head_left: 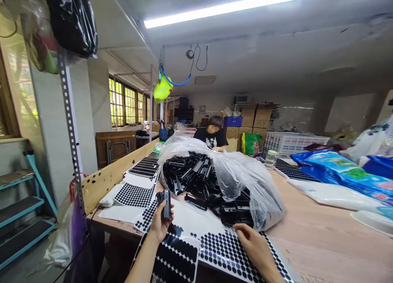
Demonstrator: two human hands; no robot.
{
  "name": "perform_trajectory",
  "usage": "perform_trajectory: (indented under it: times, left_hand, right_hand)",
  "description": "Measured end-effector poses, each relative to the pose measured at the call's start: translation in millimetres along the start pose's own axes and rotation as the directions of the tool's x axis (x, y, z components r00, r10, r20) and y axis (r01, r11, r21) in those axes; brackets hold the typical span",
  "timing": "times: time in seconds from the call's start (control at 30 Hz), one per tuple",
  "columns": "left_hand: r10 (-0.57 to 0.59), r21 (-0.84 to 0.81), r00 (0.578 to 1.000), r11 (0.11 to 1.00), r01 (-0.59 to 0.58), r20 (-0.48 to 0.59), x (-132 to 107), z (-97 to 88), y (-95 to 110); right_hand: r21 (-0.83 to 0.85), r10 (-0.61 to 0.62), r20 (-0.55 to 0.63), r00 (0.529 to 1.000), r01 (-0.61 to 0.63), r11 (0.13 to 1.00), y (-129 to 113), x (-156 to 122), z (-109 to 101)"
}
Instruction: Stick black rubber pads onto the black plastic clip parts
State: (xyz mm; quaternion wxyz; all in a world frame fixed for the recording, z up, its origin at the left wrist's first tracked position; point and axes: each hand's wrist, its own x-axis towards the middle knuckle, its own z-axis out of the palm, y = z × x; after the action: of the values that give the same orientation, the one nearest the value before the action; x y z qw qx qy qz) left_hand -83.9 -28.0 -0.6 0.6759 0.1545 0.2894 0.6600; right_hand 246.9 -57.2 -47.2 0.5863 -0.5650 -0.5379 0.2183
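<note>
My left hand [159, 223] is closed around a black plastic part [166, 205], holding it upright above the near edge of the table. My right hand [256, 248] hovers at or just over a sheet of black round stickers [225, 252], with thumb and fingers drawn together. Whatever lies between those fingertips is too small to make out. Beyond both hands, a large clear plastic bag [267, 197] lies open with a heap of similar black plastic parts [196, 172] spilling from it. One loose part [195, 202] rests at the heap's front. Another sticker sheet [176, 254] overhangs the edge below my left forearm.
More sticker sheets [135, 193] line the table's left side by a wooden board [113, 172]. A person [211, 138] sits across the table. At right are a glass jar [271, 158] and a blue bag [344, 168]. A perforated metal post [71, 123] stands left.
</note>
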Motion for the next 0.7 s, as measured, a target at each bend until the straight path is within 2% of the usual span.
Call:
perform_trajectory:
  times: [0.07, 0.13, 0.3, 0.47, 0.7]
  left_hand:
    - [-0.011, -0.029, 1.0, 1.0, 0.011, -0.007, -1, 0.1, 0]
    - [-0.018, -0.052, 1.0, 0.999, 0.017, -0.015, -2, 0.8, 1]
    - [-0.031, -0.058, 0.999, 0.998, 0.029, -0.03, -5, 3.8, 4]
    - [-0.037, -0.062, 0.999, 0.997, 0.036, -0.017, -4, 4.0, 5]
    - [-0.031, -0.092, 0.999, 0.995, 0.03, -0.013, -3, 3.4, 4]
  right_hand:
    - [0.135, 0.138, -0.059, 0.989, -0.129, 0.982, 8, 3, -24]
    - [0.306, 0.256, -0.09, 0.962, -0.218, 0.927, 13, 6, -37]
    - [0.66, 0.458, -0.037, 0.888, -0.322, 0.679, 15, 8, -42]
    - [0.815, 0.537, 0.057, 0.841, -0.35, 0.462, 11, 6, -50]
    - [0.882, 0.567, 0.157, 0.809, -0.373, 0.288, 1, 4, -59]
